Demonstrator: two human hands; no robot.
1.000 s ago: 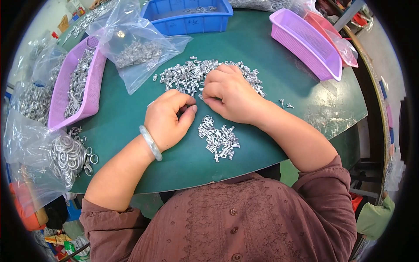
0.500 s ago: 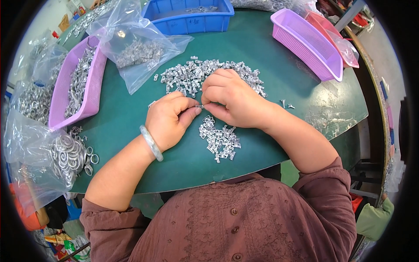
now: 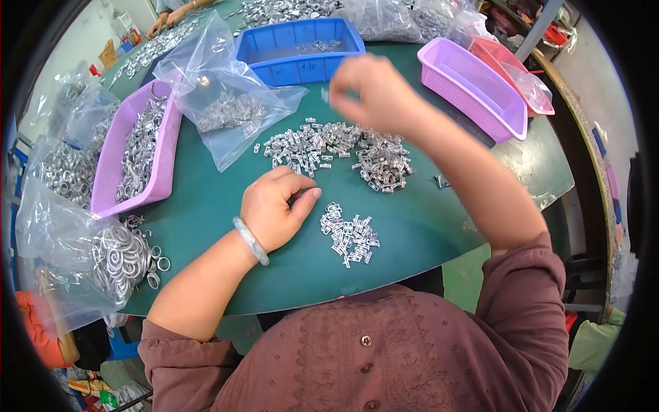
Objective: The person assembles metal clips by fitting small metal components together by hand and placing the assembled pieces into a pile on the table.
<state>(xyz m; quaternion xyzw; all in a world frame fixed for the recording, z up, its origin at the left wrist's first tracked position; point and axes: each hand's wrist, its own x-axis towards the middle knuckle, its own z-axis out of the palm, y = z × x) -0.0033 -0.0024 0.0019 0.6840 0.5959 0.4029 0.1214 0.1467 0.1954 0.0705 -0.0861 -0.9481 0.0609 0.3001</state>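
the fingers (image 3: 305,199) of the left hand (image 3: 274,209) are curled loosely on the green counter (image 3: 425,233), grasping nothing visible, just beside a small pile of metal clips (image 3: 350,237). the right hand (image 3: 374,93) is blurred above the big clip heap (image 3: 336,147); i cannot tell its grip. a clear bag (image 3: 226,110) lies near the blue bin (image 3: 295,48), purple trays (image 3: 137,158) at the sides. half a second ago both hands met low over the small pile; the right has since lifted away.

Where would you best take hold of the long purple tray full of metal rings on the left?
Probably by the purple tray's raised rim along its two long sides, coming from above: the rings fill the inside, a clear bag overlaps its far end, while the near long wall stands bare.
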